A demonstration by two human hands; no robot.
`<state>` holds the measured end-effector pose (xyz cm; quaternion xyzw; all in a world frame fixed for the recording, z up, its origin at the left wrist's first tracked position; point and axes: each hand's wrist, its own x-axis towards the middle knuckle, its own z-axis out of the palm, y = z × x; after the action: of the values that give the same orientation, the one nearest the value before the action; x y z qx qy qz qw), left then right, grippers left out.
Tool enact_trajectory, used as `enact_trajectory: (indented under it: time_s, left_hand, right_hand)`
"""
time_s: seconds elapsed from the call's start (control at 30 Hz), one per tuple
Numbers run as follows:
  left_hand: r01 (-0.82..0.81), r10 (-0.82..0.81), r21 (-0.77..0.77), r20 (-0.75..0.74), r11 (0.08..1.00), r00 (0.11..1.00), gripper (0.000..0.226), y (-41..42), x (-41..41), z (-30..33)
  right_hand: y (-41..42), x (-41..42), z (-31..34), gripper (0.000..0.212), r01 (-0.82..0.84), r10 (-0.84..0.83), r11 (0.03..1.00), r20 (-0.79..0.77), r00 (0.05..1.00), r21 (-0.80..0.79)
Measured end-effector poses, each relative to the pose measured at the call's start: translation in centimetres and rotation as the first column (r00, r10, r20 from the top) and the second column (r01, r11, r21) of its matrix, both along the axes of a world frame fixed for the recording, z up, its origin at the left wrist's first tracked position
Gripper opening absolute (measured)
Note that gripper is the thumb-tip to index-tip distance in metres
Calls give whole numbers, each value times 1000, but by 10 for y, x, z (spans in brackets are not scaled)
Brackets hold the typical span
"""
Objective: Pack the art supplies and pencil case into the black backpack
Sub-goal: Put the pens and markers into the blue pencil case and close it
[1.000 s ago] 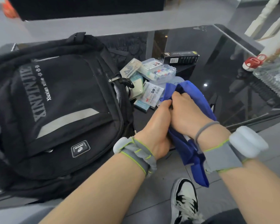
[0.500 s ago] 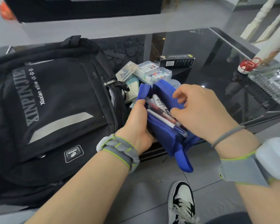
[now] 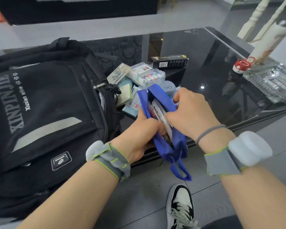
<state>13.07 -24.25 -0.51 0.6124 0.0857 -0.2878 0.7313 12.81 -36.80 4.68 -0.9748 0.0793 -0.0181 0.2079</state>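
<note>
Holding: I see my left hand (image 3: 144,138) gripping the near left edge of the blue fabric pencil case (image 3: 165,134), fingers curled round the cloth.
Right grip: my right hand (image 3: 190,116) is clenched on the case's right lip, fingers curled over its upper edge and thumb beside the pens.
Case contents: white-barrelled pens and markers (image 3: 158,113) lie lengthwise in the open mouth, tips towards me.
Case position: it hangs over the near edge of the glossy black glass bench (image 3: 213,63), its blue loop strap (image 3: 180,171) dangling below.
Backpack: the black fabric backpack with grey lettering (image 3: 45,113) lies flat on the bench to my left, just beside the case, its side zip partly open.
Supplies: a clear plastic box of small coloured paint tubes (image 3: 147,75), a pale blue rounded glasses case (image 3: 168,88), a long black cardboard box (image 3: 169,61) and some flat packets sit in a pile beyond the case.
Far right: a red and white miniature shoe (image 3: 242,65) and a clear ribbed glass tray (image 3: 271,83) stand well apart.
Floor: a black and white sneaker (image 3: 180,207) shows under the bench edge.
</note>
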Motion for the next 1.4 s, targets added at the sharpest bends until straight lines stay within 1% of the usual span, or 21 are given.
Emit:
enact_trajectory:
  time_s: [0.1,0.13,0.17,0.23,0.27,0.3,0.33,0.37,0.43,0.5,0.57,0.63,0.77,0.83,0.93,1.0,1.1,1.17,1.23,1.33,1.4]
  left_hand:
    - [-28,24,96,38,995,999,81,1,2,-4]
    - [-49,47,102,21,994,999,81,2,3,-2]
    - [-69,69,92,5,993,998,76,3,5,0]
    - [-65,63,91,31,994,998,47,6,8,4]
    - [-56,46,152,67,987,997,29,8,11,5]
    - [-27,-6,269,119,963,993,13,12,13,5]
    - [10,-96,421,185,907,978,12,18,14,4]
    - [19,-193,569,247,822,950,17,24,12,1]
    - [-68,-391,846,314,530,865,21,35,5,-7]
    - [-160,-535,962,256,220,805,25,39,-5,-12]
    - [-204,-632,978,133,-40,764,27,37,-7,-21]
    - [-226,-641,955,51,-194,766,28,35,-4,-26]
    - [-213,-619,928,-24,-307,785,34,35,4,-29]
    - [-203,-604,923,-40,-327,796,33,35,9,-31]
    - [-164,-570,950,-18,-266,821,29,33,15,-33]
    - [-170,-550,971,50,-169,834,34,31,20,-36]
    - [-164,-511,986,156,31,845,52,34,30,-37]
    - [-115,-520,988,150,100,841,60,36,38,-38]
    - [-83,-533,988,139,128,835,55,34,44,-41]
    - [-98,-476,969,198,225,857,30,33,50,-48]
    - [-110,-448,961,217,253,867,21,32,53,-51]
  right_hand:
    - [-4,3,-5,25,20,-22,999,-100,995,-28]
    - [-5,5,-6,25,24,-26,999,-95,995,-23]
    - [-6,6,-6,24,28,-29,999,-60,998,-19]
    - [-5,9,-7,21,34,-34,999,5,999,-12]
    - [-5,9,-9,20,29,-29,999,-5,1000,-17]
    - [-3,9,-12,20,17,-18,999,-50,999,-32]
    - [-2,9,-17,20,0,-5,999,-106,994,-49]
    - [-1,9,-21,20,-14,5,998,-150,989,-57]
    - [-2,10,-26,20,-22,14,999,-176,984,-44]
    - [-3,12,-27,19,-21,16,999,-178,984,-26]
    - [-5,13,-26,19,-22,19,1000,-181,983,-18]
    - [-6,12,-25,18,-23,21,1000,-191,981,-10]
    - [-9,10,-22,16,-17,15,1000,-224,974,-6]
    - [-10,10,-22,17,-15,16,1000,-234,972,7]
    - [-11,10,-21,14,-11,16,1000,-261,965,20]
    - [-11,11,-20,14,-12,16,1000,-280,960,15]
    - [-9,12,-19,15,-16,16,1000,-293,956,5]
    - [-9,12,-19,15,-12,14,1000,-301,953,8]
    - [-10,13,-19,16,-13,17,1000,-308,951,13]
    - [-10,12,-20,17,-19,23,1000,-305,952,17]
    - [-10,12,-20,18,-22,26,1000,-307,951,17]
